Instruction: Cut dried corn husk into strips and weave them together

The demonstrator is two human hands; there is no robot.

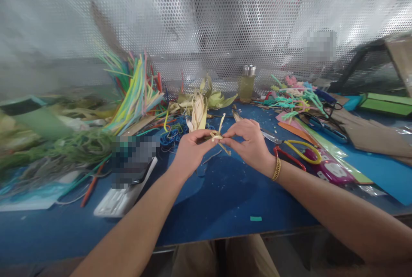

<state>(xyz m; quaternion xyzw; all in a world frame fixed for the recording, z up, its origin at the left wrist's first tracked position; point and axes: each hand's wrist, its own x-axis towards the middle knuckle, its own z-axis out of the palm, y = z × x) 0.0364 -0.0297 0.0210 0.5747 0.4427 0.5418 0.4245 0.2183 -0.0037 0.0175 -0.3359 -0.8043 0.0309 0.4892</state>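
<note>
Between my two hands, above the blue tabletop, is a small knotted piece of pale dried corn husk (pixel 216 136) with loose ends sticking up and down. My left hand (pixel 190 150) pinches it from the left with thumb and forefinger. From the right, my right hand (pixel 246 142) pinches it too, fingertips close to those of the left. Just behind my left hand lies a bundle of dry corn husks (pixel 198 112), with greener husk leaves (pixel 220 99) beyond. Blue string (pixel 172 136) lies tangled to the left.
Yellow-handled scissors (pixel 302 152) and a magenta case (pixel 331 167) lie right of my right hand. At left are a phone (pixel 137 163) on a white box (pixel 111 202) and colourful pipe cleaners (pixel 137 97). A glass bottle (pixel 247 85) stands before the perforated metal panel (pixel 180 19).
</note>
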